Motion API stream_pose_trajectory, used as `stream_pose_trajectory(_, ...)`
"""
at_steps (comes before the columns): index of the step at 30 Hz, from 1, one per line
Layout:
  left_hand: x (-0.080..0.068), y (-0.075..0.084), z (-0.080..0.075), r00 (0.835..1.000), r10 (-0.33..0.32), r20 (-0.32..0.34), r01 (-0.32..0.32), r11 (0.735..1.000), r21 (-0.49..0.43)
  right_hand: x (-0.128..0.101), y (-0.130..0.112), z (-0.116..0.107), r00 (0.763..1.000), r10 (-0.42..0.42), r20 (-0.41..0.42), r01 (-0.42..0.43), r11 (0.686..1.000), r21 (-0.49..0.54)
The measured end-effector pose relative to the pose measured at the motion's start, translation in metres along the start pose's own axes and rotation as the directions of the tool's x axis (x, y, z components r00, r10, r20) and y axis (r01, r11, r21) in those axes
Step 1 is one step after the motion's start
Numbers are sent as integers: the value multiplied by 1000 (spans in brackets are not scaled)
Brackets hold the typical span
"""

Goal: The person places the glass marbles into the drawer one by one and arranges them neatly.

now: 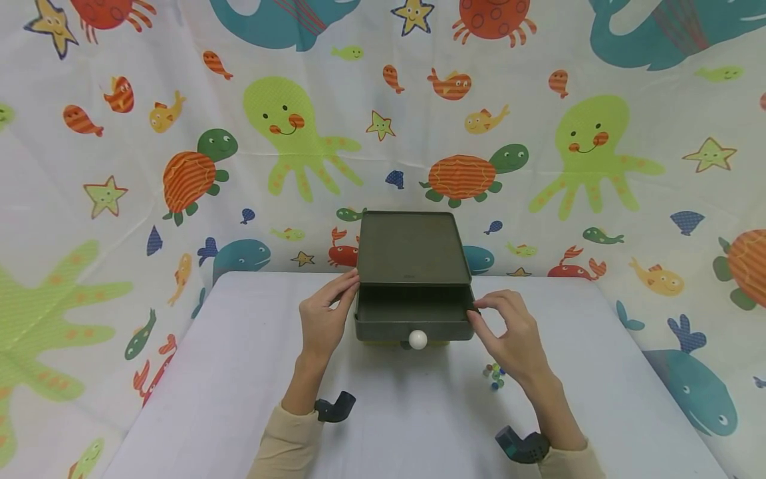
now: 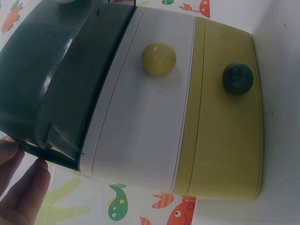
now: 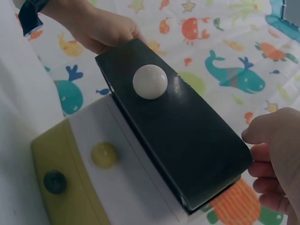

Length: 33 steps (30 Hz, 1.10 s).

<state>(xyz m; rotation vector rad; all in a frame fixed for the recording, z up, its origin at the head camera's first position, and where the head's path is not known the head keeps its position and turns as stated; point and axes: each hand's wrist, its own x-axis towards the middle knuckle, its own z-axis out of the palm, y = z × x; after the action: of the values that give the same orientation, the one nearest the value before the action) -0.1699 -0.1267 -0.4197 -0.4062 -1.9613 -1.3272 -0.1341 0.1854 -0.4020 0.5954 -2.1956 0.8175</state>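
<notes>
A small chest of drawers [image 1: 415,249] stands at the middle of the table, dark green on top, with white and yellow drawers below. Its dark green top drawer [image 3: 173,126] is pulled out, with a round white knob [image 1: 417,340]; no contents show in its visible part. My left hand [image 1: 323,319] touches the left side of the chest near the top with extended fingers. At the drawer's front right corner, my right hand [image 1: 511,332] holds the side edge between thumb and curled fingers. The white drawer [image 2: 140,112] and yellow drawer [image 2: 225,140] are closed.
Several small coloured beads or marbles [image 1: 495,376] lie on the white table [image 1: 251,372], right of the chest and near my right wrist. Behind the table hangs a cloth [image 1: 335,166] printed with sea animals. Each wrist wears a dark camera band.
</notes>
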Motion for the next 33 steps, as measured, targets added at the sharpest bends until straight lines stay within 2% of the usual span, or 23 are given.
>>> stream_pose_trajectory(16, -1, -4, 1, 1000, 24, -8, -24, 1000, -12, -6, 0, -6, 999, 1, -38, 0, 1000, 17)
stream_pose_trajectory(33, 0, -4, 1, 1000, 15, -7, -15, 1000, -10, -11, 2, -10, 999, 24, -36, -24, 1000, 8)
